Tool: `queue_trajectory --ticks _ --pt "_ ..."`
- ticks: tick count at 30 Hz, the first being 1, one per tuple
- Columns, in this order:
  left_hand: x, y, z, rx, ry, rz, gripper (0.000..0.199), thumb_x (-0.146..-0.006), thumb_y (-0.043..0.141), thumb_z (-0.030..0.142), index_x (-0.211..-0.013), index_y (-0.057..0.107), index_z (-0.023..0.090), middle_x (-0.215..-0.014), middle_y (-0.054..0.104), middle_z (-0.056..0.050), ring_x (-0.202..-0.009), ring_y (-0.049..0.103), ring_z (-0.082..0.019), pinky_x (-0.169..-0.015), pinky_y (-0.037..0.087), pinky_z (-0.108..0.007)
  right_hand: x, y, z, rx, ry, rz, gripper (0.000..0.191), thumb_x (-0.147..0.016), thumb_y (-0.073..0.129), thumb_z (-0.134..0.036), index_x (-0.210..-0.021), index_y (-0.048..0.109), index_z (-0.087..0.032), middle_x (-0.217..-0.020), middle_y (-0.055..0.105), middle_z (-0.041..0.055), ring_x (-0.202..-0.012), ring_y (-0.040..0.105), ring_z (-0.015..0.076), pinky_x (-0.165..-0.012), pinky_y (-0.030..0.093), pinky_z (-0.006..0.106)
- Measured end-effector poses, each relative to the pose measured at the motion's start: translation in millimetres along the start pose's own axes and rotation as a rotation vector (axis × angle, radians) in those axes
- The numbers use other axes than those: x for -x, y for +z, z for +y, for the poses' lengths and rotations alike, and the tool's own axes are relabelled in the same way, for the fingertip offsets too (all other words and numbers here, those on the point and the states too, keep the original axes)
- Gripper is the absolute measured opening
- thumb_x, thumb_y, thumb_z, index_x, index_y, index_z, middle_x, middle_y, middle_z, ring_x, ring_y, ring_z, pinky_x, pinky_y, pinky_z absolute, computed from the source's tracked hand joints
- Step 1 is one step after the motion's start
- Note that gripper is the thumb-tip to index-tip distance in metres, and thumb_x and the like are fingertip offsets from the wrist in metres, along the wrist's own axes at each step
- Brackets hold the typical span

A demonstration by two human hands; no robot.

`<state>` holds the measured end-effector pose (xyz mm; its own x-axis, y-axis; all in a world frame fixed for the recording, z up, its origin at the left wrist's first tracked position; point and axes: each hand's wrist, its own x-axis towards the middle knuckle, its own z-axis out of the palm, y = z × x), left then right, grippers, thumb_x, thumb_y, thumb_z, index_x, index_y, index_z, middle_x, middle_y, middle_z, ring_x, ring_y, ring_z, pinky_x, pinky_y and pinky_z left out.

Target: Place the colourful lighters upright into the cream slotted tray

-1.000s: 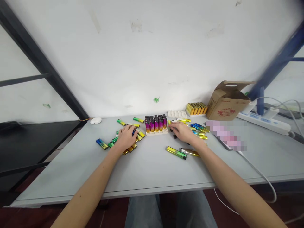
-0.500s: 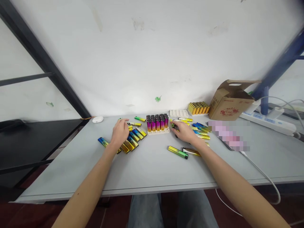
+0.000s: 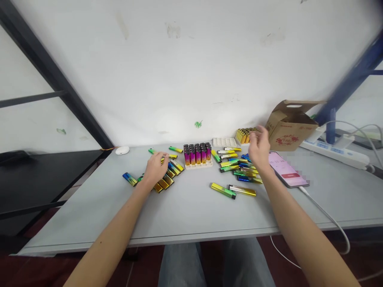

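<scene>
My left hand (image 3: 156, 167) is over the left group of flat, shiny sticks (image 3: 176, 166), coloured gold, blue and green. Its fingers are loosely bent and apart, pointing right; the hand hides part of the group, and I see nothing gripped. Raised at the right, my right hand (image 3: 259, 148) is slightly blurred, with its fingers apart and nothing visible in them. It is in front of a pack of upright yellow cylinders (image 3: 243, 136). Between the hands, purple-and-orange cylinders with black tops (image 3: 198, 155) stand upright in a white holed tray (image 3: 199, 165).
More shiny sticks (image 3: 229, 168) lie right of centre, two of them nearer me. A second white tray (image 3: 224, 142) is by the wall. An open cardboard box (image 3: 291, 133), a phone (image 3: 285, 169) with a cable, and a power strip (image 3: 338, 153) are at right. A white case (image 3: 122, 150) is at left.
My right hand has left the right-hand sticks, rising and moving right towards the yellow cylinders. My left hand has shifted slightly right and down over its group.
</scene>
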<state>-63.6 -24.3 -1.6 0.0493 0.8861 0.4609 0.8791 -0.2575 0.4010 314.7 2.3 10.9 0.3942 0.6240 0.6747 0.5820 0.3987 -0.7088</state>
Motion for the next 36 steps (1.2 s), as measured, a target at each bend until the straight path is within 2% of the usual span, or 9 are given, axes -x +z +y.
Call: queue_trajectory --ticks 3,7,10,13,17,22,27,33,36 --pt "1.4 2.9 1.6 -0.019 0.017 -0.034 0.034 -0.094 0.035 0.037 -0.099 0.063 0.018 -0.104 0.066 -0.01 -0.102 0.058 -0.026 -0.095 0.044 -0.042 -9.7 -4.6 7.8 -0.146 0.103 0.227 0.05 -0.096 0.027 -0.052 -0.131 0.043 -0.021 -0.109 0.063 0.0124 -0.086 0.067 0.0218 -0.079 0.051 0.04" --pt "3.0 4.1 3.5 -0.024 0.036 -0.088 0.034 -0.093 0.037 0.04 -0.099 0.063 0.02 -0.106 0.067 -0.009 -0.104 0.058 -0.026 -0.095 0.044 -0.041 -10.3 1.0 13.7 -0.274 0.218 0.202 0.049 -0.094 0.024 -0.053 -0.115 0.054 -0.019 -0.095 0.066 0.009 -0.075 0.066 0.0188 -0.066 0.052 0.033" --pt "4.2 4.4 6.7 -0.035 0.039 -0.124 0.034 -0.092 0.04 0.041 -0.102 0.064 0.02 -0.109 0.067 -0.009 -0.107 0.058 -0.027 -0.095 0.044 -0.042 -3.8 -0.4 15.5 -0.206 0.234 -0.161 0.043 -0.091 0.037 -0.05 -0.103 0.063 -0.018 -0.086 0.07 0.008 -0.078 0.067 0.0204 -0.069 0.053 0.034" --pt "5.4 5.2 10.0 -0.039 0.06 -0.134 0.033 -0.091 0.041 0.039 -0.103 0.064 0.019 -0.111 0.067 -0.009 -0.108 0.057 -0.027 -0.096 0.043 -0.042 5.3 -10.9 15.7 0.027 0.022 -0.623 0.03 -0.083 0.057 -0.042 -0.099 0.07 -0.02 -0.096 0.073 0.008 -0.091 0.066 0.0243 -0.083 0.052 0.04" --pt "6.9 7.3 12.3 -0.031 0.094 -0.125 0.031 -0.09 0.045 0.04 -0.102 0.064 0.019 -0.111 0.067 -0.009 -0.109 0.057 -0.027 -0.098 0.043 -0.042 16.5 -21.5 15.5 0.212 -0.189 -0.848 0.028 -0.078 0.062 -0.031 -0.104 0.072 -0.024 -0.112 0.07 0.0058 -0.105 0.062 0.0271 -0.092 0.049 0.043" --pt "9.0 8.0 14.5 -0.035 0.096 -0.105 0.03 -0.088 0.049 0.041 -0.103 0.064 0.021 -0.111 0.067 -0.008 -0.11 0.057 -0.027 -0.099 0.042 -0.042 22.5 -18.1 17.5 0.245 -0.28 -0.848 0.026 -0.079 0.065 -0.037 -0.101 0.074 -0.026 -0.119 0.065 0.0073 -0.121 0.052 0.0304 -0.107 0.037 0.049" --pt "9.9 5.8 17.7 -0.052 0.078 -0.089 0.029 -0.087 0.05 0.042 -0.102 0.065 0.021 -0.109 0.067 -0.008 -0.111 0.056 -0.027 -0.1 0.04 -0.043 23.9 -17.2 17.6 0.209 -0.258 -0.897 0.025 -0.084 0.06 -0.04 -0.101 0.074 -0.028 -0.13 0.057 0.0077 -0.126 0.049 0.0296 -0.107 0.037 0.049" --pt "10.3 6.2 18.6 -0.062 0.07 -0.089 0.029 -0.088 0.05 0.042 -0.101 0.065 0.021 -0.11 0.067 -0.007 -0.111 0.056 -0.028 -0.1 0.039 -0.044 22.8 -15.8 14.9 0.125 -0.309 -0.908 0.02 -0.083 0.062 -0.038 -0.093 0.071 -0.025 -0.125 0.06 0.0074 -0.124 0.049 0.0279 -0.107 0.036 0.047" --pt "10.3 7.1 17.7 -0.061 0.078 -0.087 0.028 -0.088 0.05 0.041 -0.101 0.064 0.021 -0.11 0.067 -0.007 -0.111 0.056 -0.028 -0.101 0.039 -0.044 22.7 -16.0 10.2 0.084 -0.308 -0.937 0.016 -0.082 0.063 -0.038 -0.086 0.069 -0.024 -0.109 0.067 0.0061 -0.112 0.057 0.0263 -0.102 0.041 0.045"
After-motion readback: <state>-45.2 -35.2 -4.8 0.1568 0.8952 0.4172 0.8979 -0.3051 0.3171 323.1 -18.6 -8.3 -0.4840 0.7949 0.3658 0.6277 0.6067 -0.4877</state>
